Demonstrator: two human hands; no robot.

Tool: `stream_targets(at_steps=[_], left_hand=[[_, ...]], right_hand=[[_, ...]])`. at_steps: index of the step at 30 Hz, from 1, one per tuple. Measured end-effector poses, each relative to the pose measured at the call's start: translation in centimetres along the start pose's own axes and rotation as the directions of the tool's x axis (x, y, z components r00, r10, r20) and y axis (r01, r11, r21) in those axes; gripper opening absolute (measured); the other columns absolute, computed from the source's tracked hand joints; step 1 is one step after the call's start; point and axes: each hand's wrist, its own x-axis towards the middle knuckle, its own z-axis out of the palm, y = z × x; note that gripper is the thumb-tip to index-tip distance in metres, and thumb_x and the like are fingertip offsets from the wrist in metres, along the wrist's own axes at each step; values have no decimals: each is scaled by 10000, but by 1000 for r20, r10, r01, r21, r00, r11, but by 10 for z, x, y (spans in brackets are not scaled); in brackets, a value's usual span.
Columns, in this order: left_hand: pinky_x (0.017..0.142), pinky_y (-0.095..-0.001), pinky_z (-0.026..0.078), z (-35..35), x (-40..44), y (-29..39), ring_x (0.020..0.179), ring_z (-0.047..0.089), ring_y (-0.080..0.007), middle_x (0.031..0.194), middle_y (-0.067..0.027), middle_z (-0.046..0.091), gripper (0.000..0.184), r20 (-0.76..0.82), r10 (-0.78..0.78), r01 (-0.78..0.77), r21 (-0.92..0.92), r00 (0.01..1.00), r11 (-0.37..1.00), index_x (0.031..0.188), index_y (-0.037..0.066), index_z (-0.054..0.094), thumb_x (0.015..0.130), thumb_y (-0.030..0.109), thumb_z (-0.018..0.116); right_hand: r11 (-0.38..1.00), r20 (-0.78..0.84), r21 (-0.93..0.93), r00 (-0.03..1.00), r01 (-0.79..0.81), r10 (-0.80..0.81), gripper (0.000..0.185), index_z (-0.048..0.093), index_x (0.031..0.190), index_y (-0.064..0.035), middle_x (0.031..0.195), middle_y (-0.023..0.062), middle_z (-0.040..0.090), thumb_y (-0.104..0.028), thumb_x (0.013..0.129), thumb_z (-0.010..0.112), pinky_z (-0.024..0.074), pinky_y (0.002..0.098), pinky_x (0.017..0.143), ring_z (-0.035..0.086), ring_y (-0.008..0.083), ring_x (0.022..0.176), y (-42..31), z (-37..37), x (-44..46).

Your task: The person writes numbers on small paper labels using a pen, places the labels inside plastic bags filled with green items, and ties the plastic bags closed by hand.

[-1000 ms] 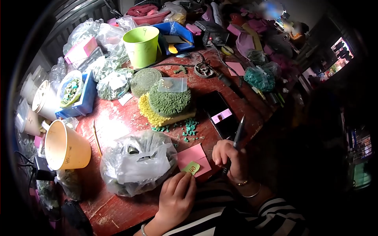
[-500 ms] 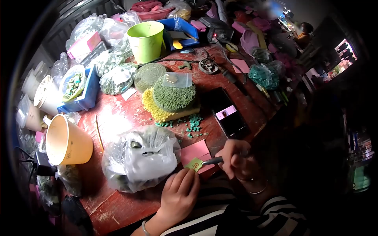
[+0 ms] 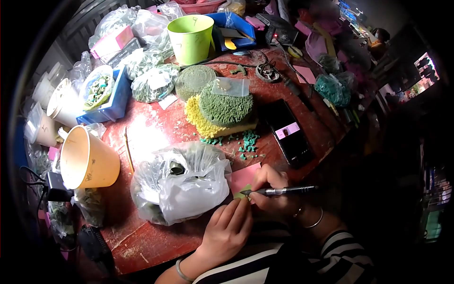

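Note:
My right hand (image 3: 272, 191) is closed around a dark pen (image 3: 293, 190), whose tip points left onto a small yellow-green paper slip (image 3: 243, 193). That slip lies over a pink paper (image 3: 244, 175) near the table's front edge and is partly covered by my fingers. My left hand (image 3: 229, 225) has its fingers together, tips holding the slip's lower edge; its thumb is hidden. Left of the paper sits a clear plastic bag (image 3: 182, 184) with dark green contents. A phone (image 3: 286, 132) with a lit pink picture lies beyond my right hand.
Behind the bag is a green textured sponge (image 3: 226, 106) on a yellow one (image 3: 201, 118), with turquoise bits (image 3: 249, 140) scattered nearby. An orange bucket (image 3: 87, 158) and a blue tray (image 3: 113, 104) stand left, a lime bucket (image 3: 190, 40) at the back. Another person (image 3: 378, 42) is far right.
My right hand has moved left and down, bringing the pen lower over the slip and hiding the writing seen on it before. The whole view has shifted slightly.

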Motion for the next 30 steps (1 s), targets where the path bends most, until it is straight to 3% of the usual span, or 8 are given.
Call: stream_targets(at_steps=[1, 5, 10, 15, 17, 19, 24, 30], left_hand=[[945, -414, 526, 1, -1, -1, 1148, 649, -326, 1254, -205, 662, 347, 0, 20, -20, 36, 1000, 999, 1113, -60, 702, 811, 101, 643], [963, -385, 511, 3, -2, -1, 1169, 653, -311, 1242, -213, 673, 352, -19, 37, -36, 79, 999, 996, 1111, -53, 708, 831, 134, 603], [965, -383, 510, 2, -2, -1, 1161, 658, -306, 1232, -209, 678, 338, -24, 30, -28, 79, 999, 996, 1094, -45, 711, 830, 139, 605], [961, -380, 514, 2, -2, -1, 1160, 658, -308, 1229, -206, 678, 327, -30, 29, -27, 81, 999, 996, 1081, -41, 711, 826, 137, 611], [932, -420, 526, 1, -1, 1, 1130, 670, -321, 1232, -194, 684, 301, -22, 4, -3, 30, 1000, 1000, 1073, -38, 718, 803, 86, 669], [931, -419, 526, 2, -1, 1, 1128, 671, -319, 1229, -192, 685, 300, -26, 6, -5, 32, 1000, 999, 1073, -37, 718, 804, 85, 667], [928, -417, 527, 1, 0, 1, 1124, 673, -311, 1226, -186, 688, 298, -23, -5, 6, 32, 1000, 999, 1079, -34, 722, 811, 82, 662], [934, -366, 523, 2, -2, 1, 1165, 667, -307, 1236, -195, 681, 332, -7, 5, -5, 77, 1000, 997, 1091, -27, 718, 824, 140, 614]], right_hand=[[999, -5, -20, 999, -47, 47, 209, 574, 925, 12, 772, 115, 612, -128, 885, 724, 484, 357, 613, 626, 230, 664, -6, -1, 2], [999, 64, -18, 997, -35, 36, 208, 573, 922, 5, 766, 112, 618, -139, 892, 722, 489, 357, 615, 630, 228, 664, -7, -4, 7], [985, 75, -167, 996, 52, -40, 213, 565, 910, -1, 750, 117, 627, -144, 892, 722, 500, 373, 607, 645, 241, 656, -11, 0, 8], [989, 48, -133, 997, 63, -57, 204, 563, 904, -3, 738, 117, 625, -136, 890, 717, 500, 376, 601, 648, 245, 650, -9, 2, 8], [990, 54, -131, 997, 61, -55, 199, 564, 904, -4, 740, 118, 625, -132, 889, 715, 499, 376, 599, 645, 245, 647, -9, 0, 7], [997, 99, -75, 995, -1, 8, 181, 562, 895, -6, 732, 118, 611, -114, 884, 707, 495, 377, 591, 636, 251, 640, -10, -3, 7], [987, 20, -147, 998, 67, -65, 175, 555, 880, -18, 745, 108, 609, -95, 862, 711, 495, 368, 600, 631, 243, 641, -7, 3, 6], [992, 76, -118, 997, 35, -26, 199, 538, 882, -33, 766, 105, 619, -97, 849, 723, 491, 359, 609, 633, 234, 658, -7, -2, 6]])
